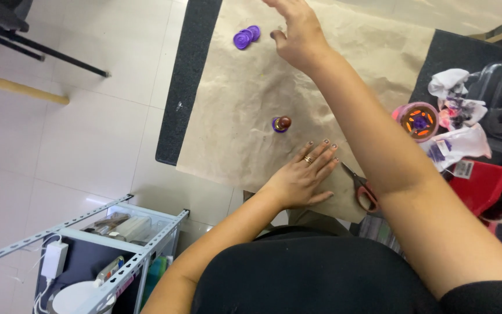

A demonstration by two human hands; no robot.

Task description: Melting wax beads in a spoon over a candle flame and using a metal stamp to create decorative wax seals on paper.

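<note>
The left hand lies flat and empty, fingers spread, palm down on the brown paper sheet that covers the dark surface, at the sheet's near edge. A ring sits on one of its fingers. The right hand reaches out over the far part of the paper, fingers loose and open, grasping nothing; its fingertips run out of view at the top. Just left of it lie the purple round discs, overlapping one another on the paper. Between the two hands stands a small stamp with a brown knob on a purple base, upright, apart from both. Red-handled scissors lie near the right forearm. Farther right are a pink cup, crumpled stained cloths and a red container
</note>
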